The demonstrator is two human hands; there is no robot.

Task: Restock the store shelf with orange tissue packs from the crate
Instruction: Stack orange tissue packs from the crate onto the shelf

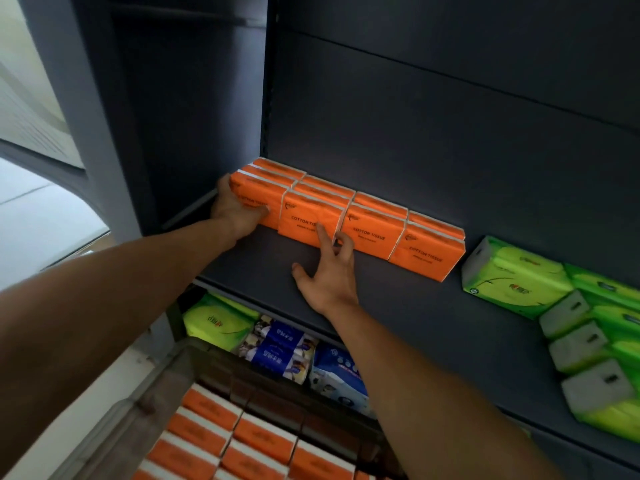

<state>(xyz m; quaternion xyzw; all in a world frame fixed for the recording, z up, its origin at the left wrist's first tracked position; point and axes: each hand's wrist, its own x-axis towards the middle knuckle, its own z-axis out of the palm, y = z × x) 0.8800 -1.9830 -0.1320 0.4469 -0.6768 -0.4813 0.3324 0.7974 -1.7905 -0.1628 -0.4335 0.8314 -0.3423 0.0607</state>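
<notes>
Orange "COTTON TISSUE" packs [346,216] on shelf [433,306]; left hand [235,209] fingers clasping end pack, right hand [329,271] fingers loose.

I see bright orange tissue packs [367,223] with dark lettering and white edges at the back left of the dark grey metal shelf [398,306]. At its right edge sit lime-green packs [512,275] with grey-white ends. Below, blue-and-white patterned packs [280,348] and orange-and-white packs in the brown crate [221,372].
</notes>
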